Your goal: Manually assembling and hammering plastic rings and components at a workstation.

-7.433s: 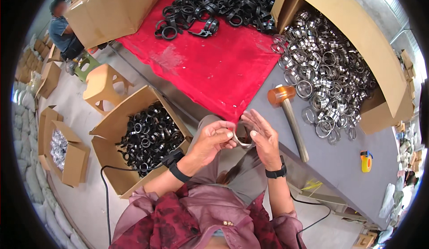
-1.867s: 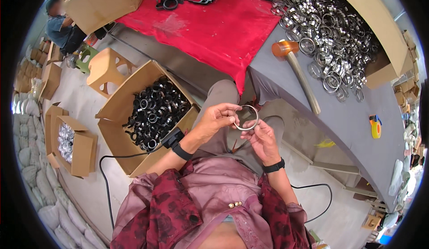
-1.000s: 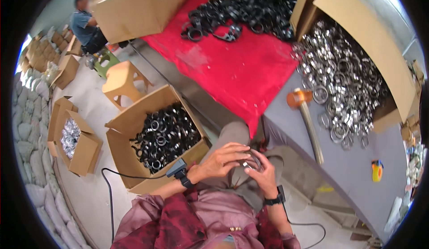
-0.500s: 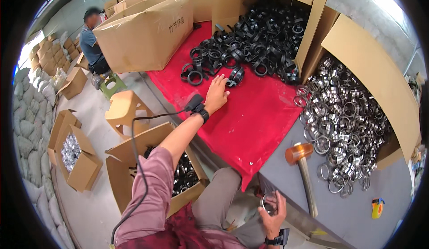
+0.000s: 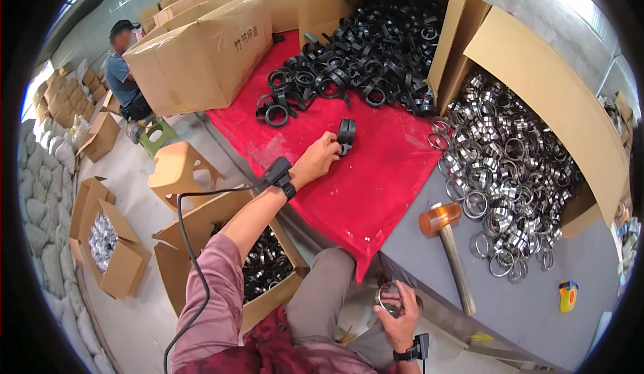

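My left hand (image 5: 318,158) is closed on a black plastic ring (image 5: 346,132) with a projecting tab, above the red cloth (image 5: 376,179). Fingers hide part of that ring. Low at the right, my right hand (image 5: 401,317) grips a shiny metal ring (image 5: 388,296) between thumb and fingers, near my knee. A heap of black plastic rings (image 5: 382,55) spills from a carton at the far side of the cloth. On the grey table to the right, many metal rings (image 5: 500,166) pour out of another carton.
A mallet with an amber head (image 5: 439,220) and a yellow tape measure (image 5: 568,296) lie on the grey table (image 5: 510,313). An open carton (image 5: 178,277) with black parts stands beside my left leg. A yellow stool (image 5: 178,169) and a seated person (image 5: 127,79) are farther left.
My left hand has taken hold of the black ring and drawn it nearer, away from the heap. My right hand still holds the metal ring, slightly shifted. The view has turned a little.
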Demonstrator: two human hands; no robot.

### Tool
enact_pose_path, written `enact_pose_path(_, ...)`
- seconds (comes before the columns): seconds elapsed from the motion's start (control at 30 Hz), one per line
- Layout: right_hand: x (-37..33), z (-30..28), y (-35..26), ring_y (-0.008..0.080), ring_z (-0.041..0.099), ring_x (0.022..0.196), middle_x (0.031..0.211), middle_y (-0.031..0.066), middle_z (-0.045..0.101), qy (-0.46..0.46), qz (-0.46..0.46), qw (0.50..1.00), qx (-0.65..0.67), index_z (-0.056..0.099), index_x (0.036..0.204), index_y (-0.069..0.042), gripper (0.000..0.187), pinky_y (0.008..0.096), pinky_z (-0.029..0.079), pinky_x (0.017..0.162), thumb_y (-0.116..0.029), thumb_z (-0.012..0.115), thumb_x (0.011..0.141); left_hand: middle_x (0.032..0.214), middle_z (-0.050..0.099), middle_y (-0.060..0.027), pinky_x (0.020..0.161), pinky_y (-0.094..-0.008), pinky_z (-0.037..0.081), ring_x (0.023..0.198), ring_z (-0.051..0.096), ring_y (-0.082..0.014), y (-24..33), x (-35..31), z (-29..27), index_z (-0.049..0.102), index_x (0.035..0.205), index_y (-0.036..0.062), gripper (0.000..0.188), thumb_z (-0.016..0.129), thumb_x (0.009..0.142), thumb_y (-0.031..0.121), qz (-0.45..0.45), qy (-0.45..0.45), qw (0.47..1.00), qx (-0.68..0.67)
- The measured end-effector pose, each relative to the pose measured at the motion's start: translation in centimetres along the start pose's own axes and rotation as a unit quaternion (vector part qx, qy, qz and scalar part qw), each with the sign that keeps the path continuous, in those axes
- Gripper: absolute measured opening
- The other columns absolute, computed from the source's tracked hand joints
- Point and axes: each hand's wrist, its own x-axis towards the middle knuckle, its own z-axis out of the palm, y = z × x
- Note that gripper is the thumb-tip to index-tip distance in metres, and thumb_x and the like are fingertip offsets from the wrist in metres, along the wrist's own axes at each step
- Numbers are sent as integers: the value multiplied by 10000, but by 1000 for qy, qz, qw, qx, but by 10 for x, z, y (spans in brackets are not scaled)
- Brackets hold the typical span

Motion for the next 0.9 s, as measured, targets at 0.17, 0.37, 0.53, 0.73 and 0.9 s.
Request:
enact_pose_path(0.17, -12, 1, -8, 233, 687, 1016, 1324, 183, 556, 8, -7, 1000, 0, 557, 1389, 55, 726, 330, 617, 832, 6, 848, 726, 1226, 539, -206, 892, -469, 507, 1039, 606, -407, 14, -8, -3, 672, 974, 32, 195, 764, 804, 56, -60, -26, 994, 84)
enact_pose_path(0.37, -35, -10, -7, 223, 690, 1004, 1333, 173, 560, 29, -21, 999, -7, 560, 1395, 42, 735, 324, 611, 833, 3, 856, 723, 1287, 603, -174, 932, -392, 498, 1059, 635, -354, 68, -24, -17, 687, 941, 35, 178, 748, 774, 22, 56, 125, 983, 120)
enact_pose_path(0.53, -39, -11, -19, 228, 692, 1007, 1337, 179, 564, 37, -16, 999, -3, 564, 1394, 41, 728, 327, 609, 831, -12, 861, 731, 1017, 662, -53, 918, -297, 461, 990, 623, -158, 105, -55, -34, 652, 1009, 28, 72, 669, 943, 50, -203, -68, 843, -493)
enact_pose_path(0.73, -2, -15, -63, 292, 660, 1127, 1342, 195, 580, 65, -143, 983, -96, 507, 1445, 39, 834, 388, 545, 962, -111, 891, 719, 1023, 645, -18, 894, -293, 461, 961, 598, -126, 185, -123, -20, 624, 1075, 67, 188, 724, 958, 174, -234, -35, 685, -689)
enact_pose_path(0.9, 13, -2, -85, 352, 607, 1225, 1359, 211, 573, 28, -165, 976, -138, 499, 1452, 37, 867, 408, 503, 1032, -144, 906, 708, 854, 538, 46, 734, -252, 354, 810, 467, -77, 225, -179, -2, 637, 942, 81, 222, 731, 965, 280, -244, -32, 691, -680)
